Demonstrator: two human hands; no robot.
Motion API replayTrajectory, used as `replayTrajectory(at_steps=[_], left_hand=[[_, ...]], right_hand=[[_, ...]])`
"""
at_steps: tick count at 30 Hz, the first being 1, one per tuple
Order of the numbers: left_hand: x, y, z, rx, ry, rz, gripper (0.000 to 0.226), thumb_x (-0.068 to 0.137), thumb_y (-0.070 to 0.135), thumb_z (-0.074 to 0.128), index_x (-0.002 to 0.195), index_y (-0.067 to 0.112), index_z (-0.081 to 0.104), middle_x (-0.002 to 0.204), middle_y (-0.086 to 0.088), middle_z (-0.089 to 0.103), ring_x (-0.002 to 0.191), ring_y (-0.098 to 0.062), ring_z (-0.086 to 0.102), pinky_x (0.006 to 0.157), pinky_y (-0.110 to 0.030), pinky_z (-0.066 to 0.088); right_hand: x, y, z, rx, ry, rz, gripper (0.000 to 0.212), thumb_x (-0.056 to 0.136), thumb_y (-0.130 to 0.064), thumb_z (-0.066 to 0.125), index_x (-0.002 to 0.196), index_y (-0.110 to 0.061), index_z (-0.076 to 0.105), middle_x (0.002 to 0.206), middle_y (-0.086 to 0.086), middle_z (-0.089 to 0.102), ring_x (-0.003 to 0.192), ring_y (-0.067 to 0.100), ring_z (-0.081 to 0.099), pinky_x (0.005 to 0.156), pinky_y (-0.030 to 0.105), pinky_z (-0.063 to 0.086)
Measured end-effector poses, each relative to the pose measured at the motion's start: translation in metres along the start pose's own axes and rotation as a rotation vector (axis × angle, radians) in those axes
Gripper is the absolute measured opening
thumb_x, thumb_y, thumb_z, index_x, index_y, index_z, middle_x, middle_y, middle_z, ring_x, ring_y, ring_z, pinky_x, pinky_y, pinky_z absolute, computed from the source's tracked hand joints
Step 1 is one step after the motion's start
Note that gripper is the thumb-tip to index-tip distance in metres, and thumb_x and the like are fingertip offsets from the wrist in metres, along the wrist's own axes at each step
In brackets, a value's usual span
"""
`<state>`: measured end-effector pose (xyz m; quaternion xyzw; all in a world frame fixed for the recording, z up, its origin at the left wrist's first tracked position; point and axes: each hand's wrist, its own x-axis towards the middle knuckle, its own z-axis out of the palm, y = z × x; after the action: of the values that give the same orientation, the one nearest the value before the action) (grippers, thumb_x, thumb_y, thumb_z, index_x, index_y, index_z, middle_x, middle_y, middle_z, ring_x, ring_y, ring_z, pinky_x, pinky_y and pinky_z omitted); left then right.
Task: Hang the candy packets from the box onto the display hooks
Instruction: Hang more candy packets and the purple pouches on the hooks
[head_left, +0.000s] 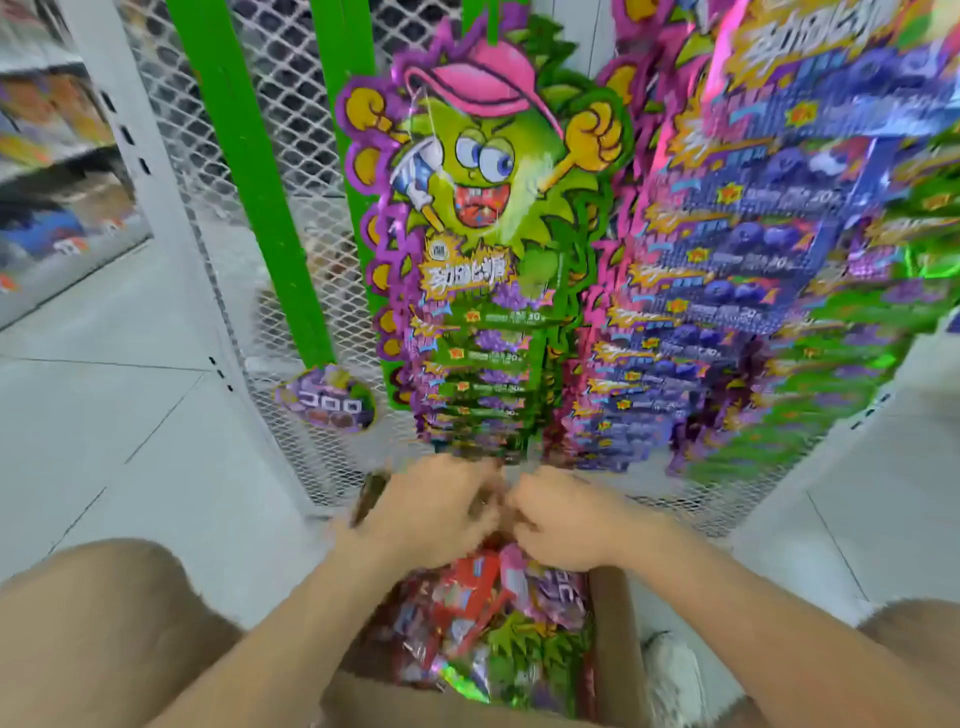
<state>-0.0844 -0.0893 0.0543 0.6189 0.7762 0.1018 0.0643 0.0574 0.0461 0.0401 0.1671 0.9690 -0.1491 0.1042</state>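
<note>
Shelf (62, 156) at 10 o'clock, stock on it smeared by motion, nothing readable. Pale tiled floor (104, 415) below it at 9 o'clock. White mesh panel (291, 260) stood upright from 11 o'clock down to centre, a green strip (249, 182) running down its face. One small round packet (326, 399), purple, hung on the mesh just left of centre; print too blurred to read.

Green packets (483, 208) hung in an overlapping column at 12 o'clock, cartoon figure with pink cap on the front one; whatever carried them was hidden behind the packs. Blue packets (753, 234) filled 1 to 3 o'clock in a second column, heavily blurred, cut by the right and top edges.

Left hand (431, 514) at 6 o'clock, just under the lowest green packets, knuckles up, fingers curled inward toward the other hand. Right hand (566, 519) beside it, fingertips meeting the left's, likewise curled. Blur hid the fingertips of both; could not tell whether either held a packet.

Box (613, 623), brown cardboard, sat below the hands between the knees, partly covered by forearms. Loose packets (483, 623) lay heaped inside, red, purple and green. White shoe (670, 670) at 5 o'clock, touching the box's right wall
</note>
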Motion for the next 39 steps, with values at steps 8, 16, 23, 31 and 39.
replayTrajectory(at_steps=[8, 16, 23, 31, 39], left_hand=[[-0.027, -0.071, 0.205, -0.120, -0.612, -0.276, 0.036, 0.086, 0.038, 0.056, 0.108, 0.012, 0.067, 0.115, -0.017, 0.073, 0.112, -0.038, 0.069, 0.089, -0.043, 0.055], [-0.038, -0.058, 0.287, -0.163, -0.606, -0.329, 0.077, 0.095, 0.025, 0.069, 0.155, 0.005, 0.025, 0.156, -0.022, 0.033, 0.119, -0.047, 0.063, 0.092, -0.049, 0.054], [-0.034, -0.052, 0.292, -0.312, -0.555, -0.399, 0.058, 0.094, 0.026, 0.073, 0.144, 0.011, 0.048, 0.142, -0.011, 0.043, 0.124, -0.039, 0.060, 0.098, -0.043, 0.050], [-0.017, -0.036, 0.243, -0.909, -0.439, -0.629, 0.036, 0.106, 0.055, 0.053, 0.106, 0.024, 0.071, 0.102, 0.002, 0.069, 0.093, -0.015, 0.061, 0.090, -0.028, 0.047], [-0.024, -0.019, 0.157, -1.470, -0.254, -0.695, 0.041, 0.094, 0.037, 0.080, 0.121, 0.008, 0.071, 0.116, -0.019, 0.078, 0.107, -0.033, 0.075, 0.100, -0.054, 0.060]], right_hand=[[0.012, 0.064, 0.147, 0.124, -0.230, 0.385, 0.028, 0.098, -0.022, 0.063, 0.113, 0.001, 0.071, 0.119, 0.025, 0.070, 0.113, 0.040, 0.068, 0.088, 0.041, 0.054], [0.025, 0.086, 0.288, 0.373, -0.115, 0.714, 0.106, 0.094, -0.024, 0.073, 0.167, -0.008, -0.002, 0.170, 0.031, 0.002, 0.155, 0.046, 0.023, 0.124, 0.043, 0.031], [0.040, 0.080, 0.267, 0.187, -0.123, 0.595, 0.059, 0.093, -0.025, 0.063, 0.146, -0.014, 0.043, 0.139, 0.019, 0.052, 0.112, 0.040, 0.066, 0.091, 0.046, 0.056], [0.013, 0.055, 0.223, 0.286, 0.073, 0.480, 0.007, 0.083, -0.026, 0.053, 0.086, -0.020, 0.053, 0.082, 0.010, 0.065, 0.080, 0.036, 0.066, 0.066, 0.040, 0.049], [0.002, -0.007, 0.144, 0.727, 0.048, 0.161, 0.023, 0.080, -0.045, 0.083, 0.091, -0.027, 0.074, 0.060, -0.004, 0.070, 0.057, 0.007, 0.065, 0.057, 0.031, 0.053]])
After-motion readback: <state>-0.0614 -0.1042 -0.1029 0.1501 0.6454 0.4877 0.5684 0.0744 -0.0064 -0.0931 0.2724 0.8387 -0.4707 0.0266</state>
